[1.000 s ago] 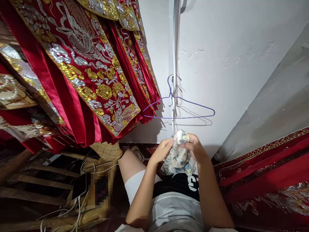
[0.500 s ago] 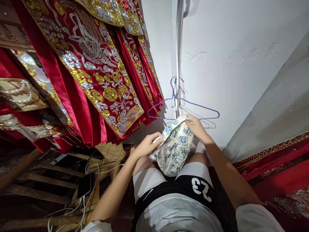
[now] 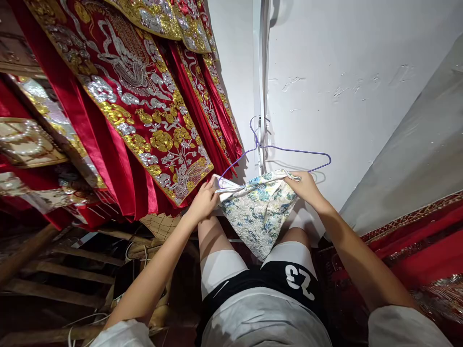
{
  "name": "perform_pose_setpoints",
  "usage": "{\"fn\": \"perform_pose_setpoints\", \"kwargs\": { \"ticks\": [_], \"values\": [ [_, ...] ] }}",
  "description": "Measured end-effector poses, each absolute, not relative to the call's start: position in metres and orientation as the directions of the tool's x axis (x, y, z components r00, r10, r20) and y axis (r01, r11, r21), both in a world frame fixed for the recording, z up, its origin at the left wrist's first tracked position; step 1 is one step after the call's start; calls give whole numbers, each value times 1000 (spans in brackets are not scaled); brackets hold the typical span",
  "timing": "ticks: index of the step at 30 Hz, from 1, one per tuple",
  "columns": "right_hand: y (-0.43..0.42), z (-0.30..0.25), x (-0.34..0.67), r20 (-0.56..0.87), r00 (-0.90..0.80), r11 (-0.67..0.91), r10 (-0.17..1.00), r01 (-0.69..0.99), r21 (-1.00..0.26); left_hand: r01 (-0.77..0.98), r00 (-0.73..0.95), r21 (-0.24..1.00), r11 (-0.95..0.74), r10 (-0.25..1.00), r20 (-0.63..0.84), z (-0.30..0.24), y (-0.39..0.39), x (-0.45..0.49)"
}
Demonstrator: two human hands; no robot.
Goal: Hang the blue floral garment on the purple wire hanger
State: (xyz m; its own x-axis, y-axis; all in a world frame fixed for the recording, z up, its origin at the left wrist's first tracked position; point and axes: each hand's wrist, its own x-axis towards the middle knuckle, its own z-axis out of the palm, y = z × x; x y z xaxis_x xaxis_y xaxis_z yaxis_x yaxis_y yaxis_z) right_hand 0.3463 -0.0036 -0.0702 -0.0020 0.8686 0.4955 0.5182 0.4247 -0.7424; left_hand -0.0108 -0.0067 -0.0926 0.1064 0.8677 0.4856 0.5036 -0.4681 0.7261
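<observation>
A white garment with a blue and yellow floral print is stretched between my two hands, its kind not clear from its folds. Its waistband-like top edge lies across the purple wire hanger, which hangs by its hook on a white upright strip. My left hand pinches the garment's left corner, right at the hanger's left end. The top edge's right side is gripped by my right hand, below the hanger's right arm. Cloth hides the hanger's lower bar.
Red costumes with gold and silver sequins hang at the left. A wooden slatted rack with white cables and a dark phone stands below them. A white wall is ahead, and red trimmed cloth lies at the right.
My hands have moved apart, left hand leftward and up, spreading the bunched garment wide. The hanger has tilted, and its left end now meets the garment's left corner.
</observation>
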Motion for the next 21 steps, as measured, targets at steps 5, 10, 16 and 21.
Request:
{"fn": "perform_pose_setpoints", "kwargs": {
  "ticks": [5, 10, 16, 21],
  "values": [
    [-11, -77, 338, 455, -65, 438, 888, 419, -795, 411, 64, 660, -628, 743, 667, -67, 1, 14],
    [-24, -83, 334, 482, -114, 489, 869, 351, -799, 423, 68, 644, -637, 732, 678, -46, 25, 26],
    [-18, -79, 377, 604, 340, 393, 721, 517, -761, 524, 190, 505, -686, 672, 716, -43, 28, 15],
    [13, -73, 404, 613, 220, 364, 759, 637, -679, 517, 245, 500, -695, 680, 691, -39, 22, 13]
  ]
}}
